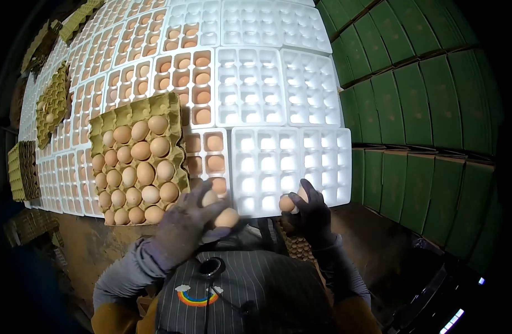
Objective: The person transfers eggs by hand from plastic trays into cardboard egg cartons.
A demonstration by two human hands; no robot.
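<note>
My left hand (184,222), in a grey glove, holds two eggs (226,217) at the front edge, between the egg carton and the white foam tray. My right hand (311,214), also gloved, has its fingers round two eggs (287,204) over the front of the empty-celled white foam tray (293,214). Left of my left hand, a yellowish pulp carton (134,102) full of rows of brown eggs (146,173) lies on top of the foam trays. A foam tray (223,161) with brown eggs in its cells is partly under that carton.
More white foam trays (249,86) spread to the back, those at left filled with eggs. Stacked green boxes (403,111) form a wall at right. Pulp cartons (23,171) stand at the left edge. Below my right hand, more eggs (299,247) show beneath the table's edge.
</note>
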